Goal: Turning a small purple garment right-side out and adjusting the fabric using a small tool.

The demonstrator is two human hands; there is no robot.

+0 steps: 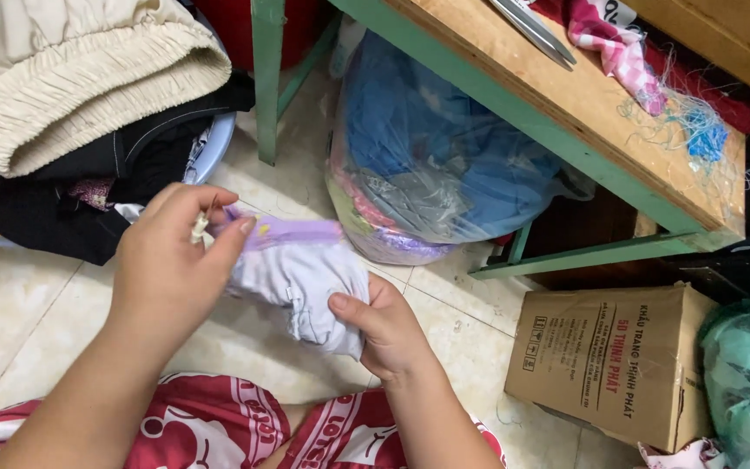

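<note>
The left hand (171,265) pinches a small pale tool (200,227) (too small to tell whether it is a thread snip or a picker) against the lilac band of a small white garment (301,278), fingers closed on both. The right hand (384,326) is clamped on the bunched lower end of the same garment, thumb on top. The garment hangs between the two hands, above the tiled floor (28,304) and just beyond the person's knees in red printed trousers (210,430); it touches nothing else.

As a judgement, the trimming or picking looks to be under way at the band, while the rest of the cloth is crumpled in the right hand and seems not yet gone over. How much of the band is finished cannot be told.

Room is tight. A heap of cream and dark clothing (88,95) crowds the far left of the floor, a clear bag of blue cloth (431,156) sits just beyond the garment, and a green table leg (266,78) stands between them. A cardboard box (614,365) blocks the right. The wooden tabletop (566,95) overhangs at upper right, with loose threads (700,130) at its edge. Bare tiles remain on the near left only.
</note>
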